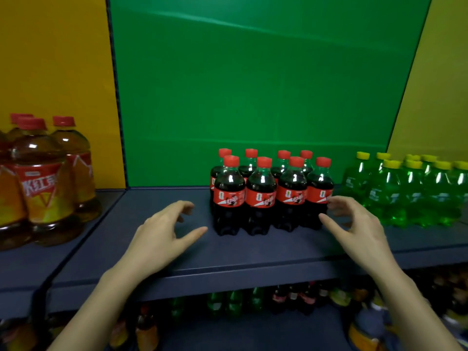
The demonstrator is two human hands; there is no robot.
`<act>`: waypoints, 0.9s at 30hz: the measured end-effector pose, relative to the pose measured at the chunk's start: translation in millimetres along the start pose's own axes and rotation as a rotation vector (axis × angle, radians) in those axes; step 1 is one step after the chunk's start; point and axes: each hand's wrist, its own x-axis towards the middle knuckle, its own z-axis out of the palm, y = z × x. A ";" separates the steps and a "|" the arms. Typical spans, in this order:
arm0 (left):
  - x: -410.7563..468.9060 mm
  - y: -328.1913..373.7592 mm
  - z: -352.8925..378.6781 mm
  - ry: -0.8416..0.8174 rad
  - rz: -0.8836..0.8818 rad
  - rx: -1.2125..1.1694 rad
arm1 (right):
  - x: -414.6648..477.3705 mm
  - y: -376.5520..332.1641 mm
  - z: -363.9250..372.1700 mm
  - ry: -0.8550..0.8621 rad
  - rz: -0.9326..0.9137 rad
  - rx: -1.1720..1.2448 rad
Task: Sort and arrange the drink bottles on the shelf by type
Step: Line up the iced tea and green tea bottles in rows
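Dark blue shelf [157,252] runs across mid-frame: big amber tea bottles [43,183] far left, eight cola bottles [271,196] center, green soda bottles [410,191] at right.

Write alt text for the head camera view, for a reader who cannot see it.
The left hand and right hand hover open on either side of eight red-capped cola bottles on a dark shelf. Amber tea bottles stand to the left, yellow-capped green bottles to the right.
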 end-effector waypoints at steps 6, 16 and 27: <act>25.6 30.0 24.4 -0.064 -0.193 -0.221 | 33.8 29.4 5.1 -0.090 0.118 0.210; 57.8 47.5 60.9 0.010 -0.271 -0.495 | 89.0 52.2 29.0 -0.518 0.191 0.779; 60.8 48.7 71.3 0.084 -0.231 -0.421 | 94.1 57.3 41.9 -0.496 0.132 0.877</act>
